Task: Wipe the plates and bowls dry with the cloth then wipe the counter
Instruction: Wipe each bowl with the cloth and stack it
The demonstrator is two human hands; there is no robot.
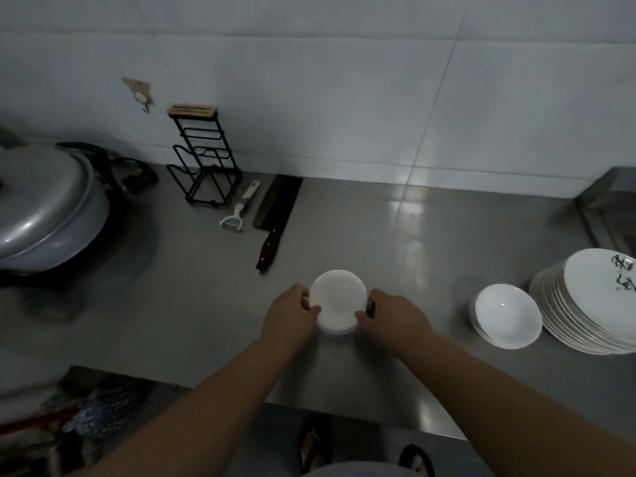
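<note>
Both hands, left hand (pixel 292 313) and right hand (pixel 389 316), are gripping with curled fingers a small round white ceramic bowl (pixel 338 299), mouth facing upward, atop the steel bench (pixel 395 242).

Small white bowls (pixel 338 299): a short stack, upright, mouth up, at desk centre near the front edge, held at the left and right rims. Second white bowl stack (pixel 506 315): upright, mouth up, well to the right, just beside the plates. Plates (pixel 585 304): tall stack of white plates at the far right, leaning, top plate tilted with dark markings. Desk (pixel 413 242): grey steel, glossy, reflecting light. Cloth not identifiable.
</note>
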